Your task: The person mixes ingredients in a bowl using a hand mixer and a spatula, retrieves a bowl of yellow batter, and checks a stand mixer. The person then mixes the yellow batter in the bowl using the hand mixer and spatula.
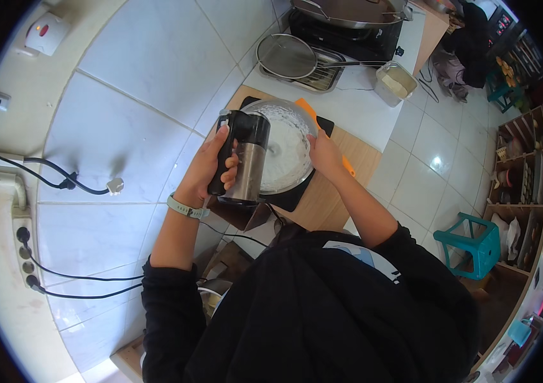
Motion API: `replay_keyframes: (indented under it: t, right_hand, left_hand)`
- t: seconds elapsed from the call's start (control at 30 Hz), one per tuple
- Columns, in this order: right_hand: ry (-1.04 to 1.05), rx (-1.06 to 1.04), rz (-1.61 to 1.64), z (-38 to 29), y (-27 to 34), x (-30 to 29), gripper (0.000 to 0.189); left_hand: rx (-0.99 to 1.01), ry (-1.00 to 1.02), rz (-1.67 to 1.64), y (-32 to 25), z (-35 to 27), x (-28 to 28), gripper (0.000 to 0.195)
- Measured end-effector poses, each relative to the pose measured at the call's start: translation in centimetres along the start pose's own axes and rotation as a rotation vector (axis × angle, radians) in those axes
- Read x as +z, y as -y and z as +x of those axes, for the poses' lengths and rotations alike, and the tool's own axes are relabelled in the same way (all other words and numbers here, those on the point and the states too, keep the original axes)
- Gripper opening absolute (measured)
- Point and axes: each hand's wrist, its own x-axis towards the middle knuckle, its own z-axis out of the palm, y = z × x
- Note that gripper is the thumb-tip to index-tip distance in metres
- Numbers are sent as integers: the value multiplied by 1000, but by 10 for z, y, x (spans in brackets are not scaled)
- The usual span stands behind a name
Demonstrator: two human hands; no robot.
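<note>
My left hand (218, 165) is wrapped around the black handle of an electric hand mixer (247, 167) with a steel-coloured body. The mixer is held over a bowl (306, 112) of white whipped mixture (283, 155); its beaters are hidden beneath the body. With my right hand (321, 152) I grip the near right rim of the bowl. An orange spatula (306, 108) passes behind the bowl and under my right hand, its end showing past my wrist. Under the bowl lies a flat black slab (324, 125), perhaps a scale or a hob.
A mesh strainer (287, 55) rests across a metal rack tray (329, 76). Beyond are a large pan (353, 12) on a black stove (348, 40) and a plastic tub (395, 84). Cords hang by the tiled wall (123, 143). A green stool (477, 244) and wooden shelves (515, 191) stand right; another person (465, 48) is farther off.
</note>
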Motion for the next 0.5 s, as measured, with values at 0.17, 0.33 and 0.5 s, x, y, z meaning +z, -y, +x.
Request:
replay_keyframes:
  t: [0.17,0.33,0.5]
  right_hand:
    - [19,17,22,-2,2,-1,36]
    - [-1,7,28,-1,-1,2,35]
    - [-1,4,18,-1,-2,3,34]
  left_hand:
    - [-32,22,-28,2,-4,3,43]
    - [-34,28,-17,3,-7,6,42]
    - [-41,9,2,2,-9,7,42]
